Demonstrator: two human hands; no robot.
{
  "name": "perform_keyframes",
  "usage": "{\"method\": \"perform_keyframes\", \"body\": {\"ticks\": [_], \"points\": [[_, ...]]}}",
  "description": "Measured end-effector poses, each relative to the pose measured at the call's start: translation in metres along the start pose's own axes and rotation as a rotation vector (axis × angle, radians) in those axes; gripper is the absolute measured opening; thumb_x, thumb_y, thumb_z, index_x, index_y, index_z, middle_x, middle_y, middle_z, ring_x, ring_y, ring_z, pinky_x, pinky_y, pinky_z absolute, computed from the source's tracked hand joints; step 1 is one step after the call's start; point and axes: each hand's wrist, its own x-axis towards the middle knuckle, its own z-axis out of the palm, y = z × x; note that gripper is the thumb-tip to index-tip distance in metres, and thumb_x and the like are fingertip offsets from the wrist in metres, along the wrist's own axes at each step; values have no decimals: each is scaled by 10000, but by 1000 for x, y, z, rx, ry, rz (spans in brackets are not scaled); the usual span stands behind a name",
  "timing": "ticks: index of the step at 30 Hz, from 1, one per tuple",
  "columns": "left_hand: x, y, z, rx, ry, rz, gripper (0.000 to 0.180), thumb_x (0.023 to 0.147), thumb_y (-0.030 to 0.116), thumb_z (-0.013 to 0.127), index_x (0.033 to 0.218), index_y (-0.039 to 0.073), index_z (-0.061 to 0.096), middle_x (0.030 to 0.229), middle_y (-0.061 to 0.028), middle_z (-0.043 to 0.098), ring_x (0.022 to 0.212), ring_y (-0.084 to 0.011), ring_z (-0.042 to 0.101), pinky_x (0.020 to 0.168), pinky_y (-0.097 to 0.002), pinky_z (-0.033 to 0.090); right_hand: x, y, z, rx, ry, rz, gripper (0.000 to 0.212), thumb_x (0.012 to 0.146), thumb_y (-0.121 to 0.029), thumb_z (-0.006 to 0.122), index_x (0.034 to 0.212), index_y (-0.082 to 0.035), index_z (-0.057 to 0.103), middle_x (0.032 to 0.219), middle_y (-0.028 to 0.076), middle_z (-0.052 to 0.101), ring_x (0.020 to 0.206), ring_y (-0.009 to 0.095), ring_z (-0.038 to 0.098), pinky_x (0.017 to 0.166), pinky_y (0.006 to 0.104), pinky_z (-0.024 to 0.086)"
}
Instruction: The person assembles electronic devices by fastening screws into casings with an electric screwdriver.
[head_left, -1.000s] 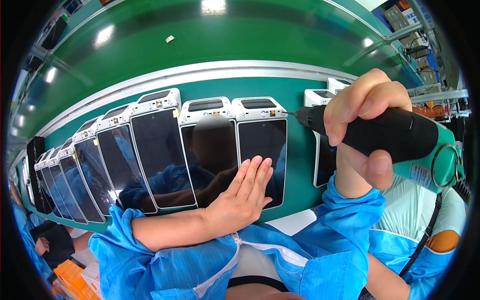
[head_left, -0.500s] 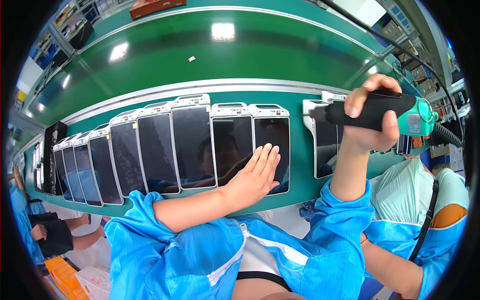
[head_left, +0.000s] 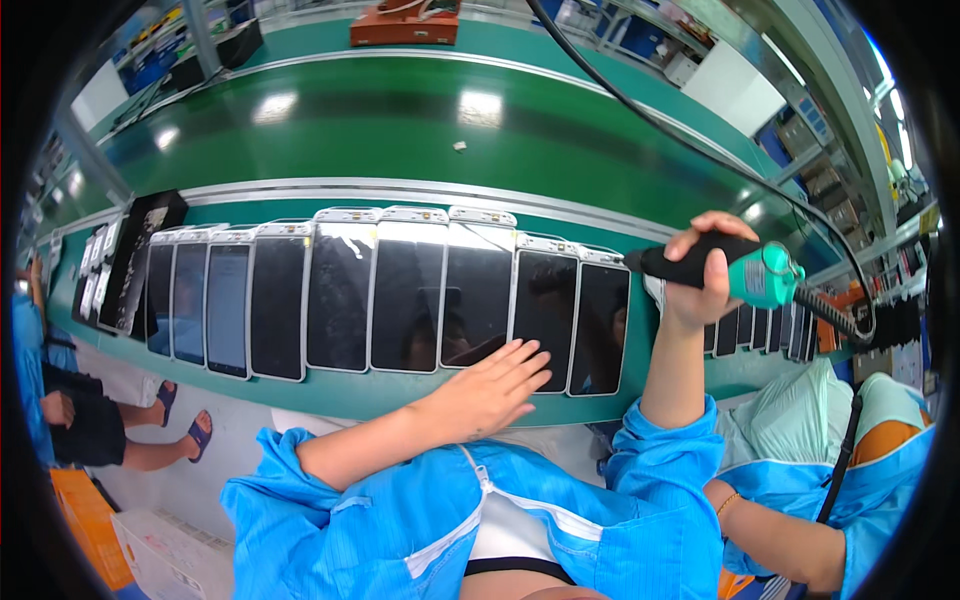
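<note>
Power screwdriver [head_left: 752,277] gripped in our right hand [head_left: 696,300], right of frame.
Our left hand [head_left: 486,396], fingers spread, hovers at black-screened devices [head_left: 407,300], center.

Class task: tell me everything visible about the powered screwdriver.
The powered screwdriver has a black front, a green, plastic-looking rear with a thin ring, and a dark ribbed cord behind. The right hand grips its black part. It lies nearly level in the picture, nose pointing left, near the top of a flat, dark-screened device; whether its tip touches is unclear.
</note>
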Motion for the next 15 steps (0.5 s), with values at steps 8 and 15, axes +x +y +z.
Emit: {"method": "perform_keyframes", "body": {"ticks": [8,15], "points": [[50,-8,20,179,-227,26,612,777,416,436,1170,-48,367,1262,-153,308,1201,-278,241,992,-378,180,7,23,-14,91,-50,104,315,697,-123,527,944,32,408,858,189,474,530,194,525,489,276,451],[62,-15,14,84,-270,11,529,759,325,512,1123,-49,427,1250,-143,336,1182,-269,285,977,-391,211,29,3,-58,124,-113,61,407,765,-206,456,1063,58,370,958,211,434,601,214,535,518,289,438]]}}
